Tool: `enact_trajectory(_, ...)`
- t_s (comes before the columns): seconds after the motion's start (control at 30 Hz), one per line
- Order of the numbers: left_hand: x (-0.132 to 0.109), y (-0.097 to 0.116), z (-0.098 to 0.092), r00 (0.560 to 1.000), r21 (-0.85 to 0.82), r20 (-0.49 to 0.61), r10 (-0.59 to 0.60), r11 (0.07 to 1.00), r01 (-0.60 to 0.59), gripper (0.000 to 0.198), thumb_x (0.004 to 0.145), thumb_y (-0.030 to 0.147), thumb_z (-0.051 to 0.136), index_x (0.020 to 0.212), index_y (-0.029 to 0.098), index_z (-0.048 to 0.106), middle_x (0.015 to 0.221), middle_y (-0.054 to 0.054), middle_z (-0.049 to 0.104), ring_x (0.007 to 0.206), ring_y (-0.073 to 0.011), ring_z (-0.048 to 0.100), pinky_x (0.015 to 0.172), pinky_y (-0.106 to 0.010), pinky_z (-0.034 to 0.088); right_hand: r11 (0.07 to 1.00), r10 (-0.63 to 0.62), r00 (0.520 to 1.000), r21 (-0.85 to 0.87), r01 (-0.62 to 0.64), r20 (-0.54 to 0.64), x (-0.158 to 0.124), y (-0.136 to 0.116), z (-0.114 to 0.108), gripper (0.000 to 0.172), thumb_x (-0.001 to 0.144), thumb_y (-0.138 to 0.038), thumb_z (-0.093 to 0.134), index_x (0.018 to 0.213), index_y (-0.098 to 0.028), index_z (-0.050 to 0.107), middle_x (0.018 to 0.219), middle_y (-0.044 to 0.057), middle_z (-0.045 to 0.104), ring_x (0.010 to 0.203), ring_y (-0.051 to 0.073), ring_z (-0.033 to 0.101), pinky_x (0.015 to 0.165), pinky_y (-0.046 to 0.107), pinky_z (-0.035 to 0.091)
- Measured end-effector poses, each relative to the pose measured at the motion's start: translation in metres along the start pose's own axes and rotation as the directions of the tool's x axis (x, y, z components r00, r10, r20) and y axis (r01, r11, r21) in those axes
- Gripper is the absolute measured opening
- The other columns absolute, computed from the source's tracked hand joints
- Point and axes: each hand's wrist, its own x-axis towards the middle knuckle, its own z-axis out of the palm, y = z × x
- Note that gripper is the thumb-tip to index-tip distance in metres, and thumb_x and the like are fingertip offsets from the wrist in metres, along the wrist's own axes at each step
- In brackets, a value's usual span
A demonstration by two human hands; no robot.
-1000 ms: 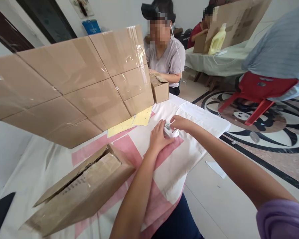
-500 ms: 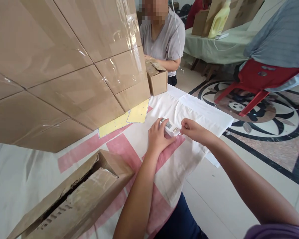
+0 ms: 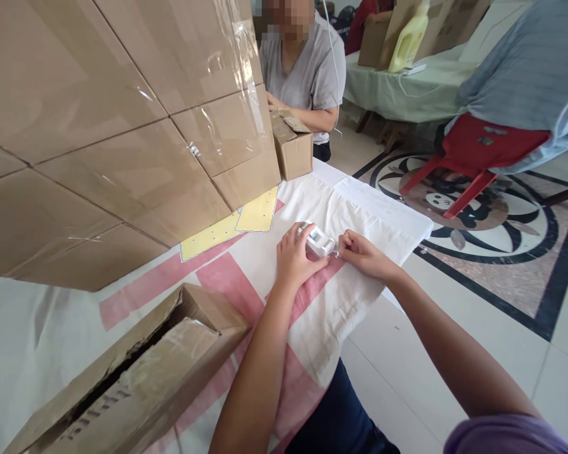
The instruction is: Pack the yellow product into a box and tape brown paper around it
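Note:
My left hand (image 3: 294, 258) is wrapped round a small white device (image 3: 318, 240) with a little screen, holding it on the white and pink cloth (image 3: 341, 296) that covers the table. My right hand (image 3: 362, 254) is closed in a pinch at the device's right end, on something too small to make out. Both forearms reach in from the lower right.
A tall taped cardboard wall (image 3: 123, 126) stands on the left. An open cardboard box (image 3: 137, 378) lies near me. Yellow sheets (image 3: 231, 226) lie under the wall. Another person (image 3: 305, 69) sits behind a small box (image 3: 293, 148). A red chair (image 3: 473, 157) stands on the right.
My right hand has slid from above the device to its right end and closed in a pinch. The camera has tilted down and nearer. My left hand stays on the device.

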Motion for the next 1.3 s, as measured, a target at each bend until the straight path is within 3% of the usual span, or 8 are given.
enact_trajectory(0.1,0.0,0.002,-0.005,0.997,-0.06,-0.052,0.054,0.997,-0.057,0.084,0.077,0.04,0.082,0.151,0.03,0.043,0.161,-0.014,0.038,0.148,-0.0355,0.038,0.116,-0.054,0.035,0.998,-0.042,0.999,0.054,0.043,-0.026,-0.009,-0.002,0.009,0.031,0.091,-0.026,0.062,0.082,-0.026,0.033,0.081,-0.003,0.052,0.076,0.016,0.049,0.071,0.032,0.039)
enact_trajectory(0.2,-0.007,0.015,-0.026,0.98,-0.212,-0.175,0.092,0.969,-0.128,0.051,0.088,0.034,0.07,0.136,0.024,0.056,0.146,-0.013,0.054,0.139,-0.0303,0.049,0.115,-0.048,0.037,0.988,-0.147,0.987,0.026,0.149,-0.059,-0.024,-0.017,0.026,0.03,0.096,-0.029,0.059,0.084,-0.026,0.032,0.083,-0.003,0.049,0.077,0.016,0.049,0.072,0.033,0.04)
enact_trajectory(0.37,-0.053,0.052,-0.084,0.978,-0.399,0.092,0.188,0.907,-0.137,0.016,0.098,0.038,0.062,0.101,0.023,0.066,0.099,-0.003,0.072,0.094,-0.0196,0.067,0.087,-0.033,0.05,0.927,-0.357,0.932,-0.14,0.347,-0.055,-0.059,-0.065,0.066,0.027,0.103,-0.024,0.052,0.086,-0.026,0.032,0.088,0.0,0.051,0.081,0.017,0.049,0.076,0.035,0.041)
enact_trajectory(0.63,-0.164,0.051,-0.152,0.958,-0.074,-0.256,0.131,0.985,-0.155,0.016,0.103,0.018,0.049,0.089,0.021,0.057,0.082,-0.002,0.064,0.077,-0.0174,0.058,0.072,-0.032,0.043,0.718,-0.428,0.882,-0.518,0.465,0.198,-0.076,-0.117,0.144,0.007,0.102,-0.027,0.055,0.106,-0.027,0.05,0.099,0.006,0.065,0.092,0.023,0.062,0.08,0.04,0.05)
enact_trajectory(0.73,-0.205,0.043,-0.183,0.893,0.07,-0.411,0.185,0.983,-0.171,0.014,0.098,0.009,0.053,0.092,0.022,0.055,0.077,-0.001,0.06,0.071,-0.0167,0.053,0.067,-0.031,0.04,0.571,-0.519,0.81,-0.596,0.565,0.272,-0.06,-0.139,0.178,0.033,0.103,-0.027,0.052,0.135,-0.027,0.049,0.128,0.011,0.066,0.121,0.028,0.062,0.1,0.048,0.051)
enact_trajectory(0.87,-0.246,0.032,-0.243,0.93,0.109,-0.352,0.104,0.992,-0.069,0.017,0.097,0.007,0.051,0.097,0.023,0.054,0.085,-0.001,0.06,0.078,-0.0167,0.055,0.072,-0.031,0.043,0.35,-0.504,0.676,-0.589,0.728,0.537,-0.023,-0.167,0.235,0.042,0.107,-0.029,0.04,0.147,-0.026,0.049,0.159,0.006,0.051,0.153,0.027,0.037,0.125,0.052,0.032)
enact_trajectory(1.1,-0.253,-0.022,-0.335,0.95,0.204,-0.239,-0.2,0.946,0.251,0.019,0.105,0.025,0.042,0.089,0.024,0.052,0.101,-0.004,0.056,0.097,-0.0216,0.055,0.086,-0.037,0.043,0.35,-0.055,0.813,-0.752,0.559,0.579,0.027,-0.162,0.294,0.055,0.107,-0.039,0.034,0.158,-0.02,0.042,0.169,0.014,0.033,0.156,0.042,0.025,0.116,0.066,0.038)
enact_trajectory(1.3,-0.235,-0.051,-0.354,0.927,0.097,-0.047,-0.371,0.922,0.374,0.031,0.105,0.039,0.041,0.084,0.023,0.057,0.102,-0.004,0.055,0.102,-0.0225,0.052,0.093,-0.038,0.045,0.346,-0.161,0.799,-0.726,0.595,0.579,0.024,-0.148,0.285,0.054,0.108,-0.047,0.028,0.158,-0.031,0.042,0.169,0.008,0.034,0.157,0.039,0.026,0.113,0.064,0.042)
